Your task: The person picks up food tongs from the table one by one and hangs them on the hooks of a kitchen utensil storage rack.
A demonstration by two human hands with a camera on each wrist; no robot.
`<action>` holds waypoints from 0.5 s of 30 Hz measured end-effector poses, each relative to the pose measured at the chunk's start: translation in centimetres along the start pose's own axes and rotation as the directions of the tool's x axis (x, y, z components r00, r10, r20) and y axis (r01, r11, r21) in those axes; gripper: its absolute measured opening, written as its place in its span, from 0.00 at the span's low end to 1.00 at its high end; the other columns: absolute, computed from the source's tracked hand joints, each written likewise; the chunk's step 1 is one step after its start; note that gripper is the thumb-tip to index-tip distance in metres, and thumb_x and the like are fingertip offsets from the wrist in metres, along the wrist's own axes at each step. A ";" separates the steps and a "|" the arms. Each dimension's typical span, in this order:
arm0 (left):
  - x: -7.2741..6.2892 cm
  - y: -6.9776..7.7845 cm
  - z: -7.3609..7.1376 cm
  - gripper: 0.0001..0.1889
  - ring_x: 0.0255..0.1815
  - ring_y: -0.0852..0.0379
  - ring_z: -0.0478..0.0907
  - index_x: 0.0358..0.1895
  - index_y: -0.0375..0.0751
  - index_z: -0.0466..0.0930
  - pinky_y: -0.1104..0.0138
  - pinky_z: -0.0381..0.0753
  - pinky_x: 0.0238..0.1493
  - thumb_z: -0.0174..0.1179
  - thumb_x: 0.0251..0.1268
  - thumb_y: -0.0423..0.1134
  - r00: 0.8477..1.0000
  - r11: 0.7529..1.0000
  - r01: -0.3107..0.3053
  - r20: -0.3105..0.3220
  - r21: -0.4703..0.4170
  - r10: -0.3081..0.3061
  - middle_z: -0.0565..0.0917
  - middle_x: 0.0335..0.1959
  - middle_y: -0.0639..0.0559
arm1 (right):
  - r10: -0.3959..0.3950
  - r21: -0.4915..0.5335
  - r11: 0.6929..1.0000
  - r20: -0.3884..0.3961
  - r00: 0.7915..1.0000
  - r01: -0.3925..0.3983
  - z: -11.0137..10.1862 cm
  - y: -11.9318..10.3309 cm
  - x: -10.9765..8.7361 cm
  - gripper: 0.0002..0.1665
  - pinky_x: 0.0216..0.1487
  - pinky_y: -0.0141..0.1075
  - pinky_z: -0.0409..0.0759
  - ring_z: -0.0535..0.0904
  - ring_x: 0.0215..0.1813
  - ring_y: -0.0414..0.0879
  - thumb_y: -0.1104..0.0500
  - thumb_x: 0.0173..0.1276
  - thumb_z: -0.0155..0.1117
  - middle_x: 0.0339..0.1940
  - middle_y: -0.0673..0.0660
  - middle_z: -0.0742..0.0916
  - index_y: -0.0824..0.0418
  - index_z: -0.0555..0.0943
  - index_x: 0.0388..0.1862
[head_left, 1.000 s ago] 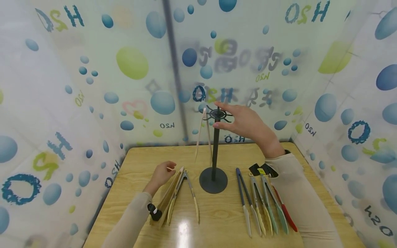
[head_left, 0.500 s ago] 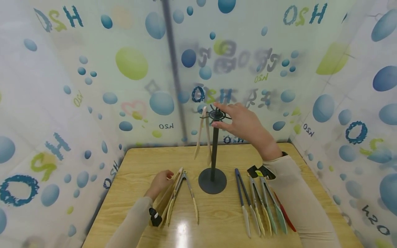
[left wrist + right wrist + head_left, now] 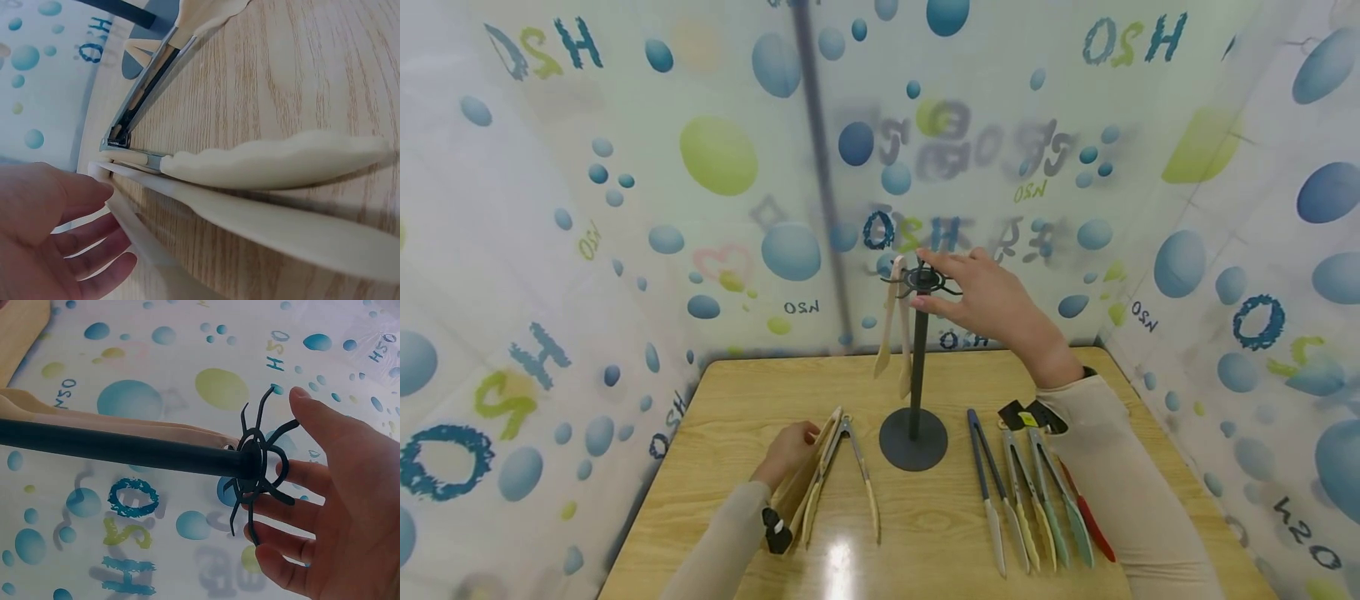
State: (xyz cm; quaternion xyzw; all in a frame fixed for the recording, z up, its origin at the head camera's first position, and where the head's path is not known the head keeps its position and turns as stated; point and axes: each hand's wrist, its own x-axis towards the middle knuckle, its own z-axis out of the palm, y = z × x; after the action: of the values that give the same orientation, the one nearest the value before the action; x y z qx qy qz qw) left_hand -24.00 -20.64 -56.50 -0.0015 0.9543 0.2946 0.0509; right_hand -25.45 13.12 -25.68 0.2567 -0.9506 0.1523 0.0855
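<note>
A black utensil stand (image 3: 918,358) with a ring of hooks rises from a round base near the table's middle. My right hand (image 3: 996,300) reaches around its top, thumb and fingers spread loosely about the hooks (image 3: 253,465); firm contact is unclear. A pale pink-handled pair of tongs (image 3: 897,325) hangs from a hook on the left. On the table, my left hand (image 3: 788,452) is beside cream tongs (image 3: 275,231), thumb against one arm near the hinge, fingers loosely bent and apart from the thumb. Another pair of steel tongs with cream tips (image 3: 847,467) lies spread just right of them.
Right of the stand lie blue-handled tongs (image 3: 987,483), steel tongs with yellow tips (image 3: 1024,500), green-tipped tongs (image 3: 1063,500) and a red-tipped utensil (image 3: 1093,525), partly under my right forearm. A patterned curtain (image 3: 760,167) encloses the wooden table (image 3: 737,383).
The hook ring has turned a little, bringing the hanging tongs slightly nearer to me. My left hand has lowered to the cream tongs; the right hand has barely moved.
</note>
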 end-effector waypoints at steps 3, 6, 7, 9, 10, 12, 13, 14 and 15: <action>0.0 -0.1 0.0 0.15 0.44 0.41 0.84 0.54 0.31 0.80 0.51 0.83 0.45 0.60 0.65 0.30 1.000 1.000 0.003 0.000 -0.007 -0.003 0.86 0.44 0.36 | 0.014 0.008 1.000 0.017 1.000 -0.014 -0.1 0.0 0.1 0.47 0.58 0.61 0.75 0.64 0.73 0.59 0.26 0.66 0.54 0.78 0.52 0.70 0.33 0.52 0.80; 0.0 -0.2 0.1 0.15 0.44 0.41 0.84 0.54 0.31 0.80 0.51 0.84 0.44 0.61 0.65 0.30 1.000 1.000 0.003 0.003 -0.011 -0.003 0.86 0.44 0.36 | 0.029 0.006 1.000 0.033 0.999 -0.030 -0.2 0.0 0.2 0.48 0.56 0.61 0.76 0.65 0.72 0.60 0.24 0.65 0.53 0.77 0.53 0.70 0.32 0.51 0.80; 0.0 -0.2 0.1 0.15 0.44 0.41 0.84 0.54 0.31 0.80 0.51 0.83 0.44 0.61 0.65 0.30 1.000 1.000 0.003 0.004 -0.011 -0.003 0.87 0.44 0.36 | 0.032 0.002 0.999 0.037 0.999 -0.032 -0.2 -0.1 0.2 0.48 0.56 0.61 0.76 0.65 0.72 0.60 0.24 0.65 0.53 0.77 0.54 0.70 0.32 0.50 0.80; 0.0 -0.3 0.1 0.15 0.43 0.41 0.85 0.54 0.31 0.80 0.51 0.84 0.43 0.61 0.64 0.29 1.000 1.000 -0.003 0.003 -0.006 0.003 0.87 0.43 0.36 | 0.035 -0.004 0.999 0.042 0.999 -0.035 -0.3 -0.1 0.2 0.48 0.56 0.61 0.76 0.65 0.72 0.61 0.24 0.64 0.53 0.77 0.55 0.71 0.32 0.50 0.80; 0.0 -0.4 0.1 0.15 0.42 0.42 0.85 0.53 0.31 0.80 0.51 0.84 0.42 0.61 0.63 0.29 1.000 1.000 -0.004 0.003 -0.006 0.004 0.87 0.42 0.36 | 0.035 -0.008 0.999 0.042 0.998 -0.035 -0.3 -0.1 0.2 0.48 0.56 0.61 0.77 0.64 0.73 0.62 0.24 0.64 0.53 0.77 0.55 0.71 0.32 0.50 0.80; 0.0 -0.5 0.2 0.16 0.41 0.42 0.85 0.54 0.32 0.80 0.52 0.84 0.41 0.61 0.63 0.28 1.000 1.000 -0.005 0.000 -0.008 0.005 0.87 0.41 0.37 | 0.030 -0.015 0.999 0.040 0.999 -0.030 -0.3 -0.1 0.2 0.48 0.56 0.62 0.76 0.63 0.74 0.62 0.24 0.65 0.53 0.77 0.55 0.71 0.32 0.51 0.80; 0.0 -0.6 0.2 0.16 0.41 0.43 0.85 0.54 0.32 0.80 0.52 0.83 0.40 0.61 0.62 0.28 1.000 1.000 -0.004 -0.001 -0.010 0.004 0.87 0.41 0.37 | 0.028 -0.018 0.999 0.039 0.999 -0.027 -0.3 -0.1 0.2 0.48 0.57 0.62 0.76 0.63 0.75 0.62 0.24 0.65 0.54 0.77 0.55 0.71 0.33 0.51 0.80; 0.0 -0.7 0.3 0.16 0.40 0.44 0.84 0.54 0.32 0.80 0.53 0.83 0.39 0.61 0.62 0.27 1.000 1.000 -0.005 0.000 -0.014 0.005 0.87 0.41 0.37 | 0.025 -0.018 1.000 0.037 0.999 -0.024 -0.3 -0.1 0.2 0.48 0.58 0.62 0.76 0.62 0.75 0.62 0.25 0.65 0.54 0.77 0.54 0.71 0.33 0.51 0.80; 0.0 -0.7 0.3 0.17 0.39 0.44 0.84 0.55 0.32 0.79 0.54 0.83 0.38 0.61 0.62 0.27 1.000 1.000 -0.004 0.003 -0.021 0.004 0.86 0.40 0.38 | 0.021 -0.017 1.000 0.034 0.999 -0.021 -0.3 -0.2 0.2 0.49 0.58 0.62 0.75 0.62 0.76 0.63 0.25 0.65 0.54 0.77 0.54 0.71 0.34 0.52 0.80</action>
State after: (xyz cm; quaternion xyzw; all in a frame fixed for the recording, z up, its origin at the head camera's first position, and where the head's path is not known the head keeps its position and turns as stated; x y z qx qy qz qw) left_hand -23.93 -21.07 -57.16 0.0005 0.9511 0.3046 0.0517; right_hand -25.51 13.01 -25.28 0.2486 -0.9558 0.1406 0.0697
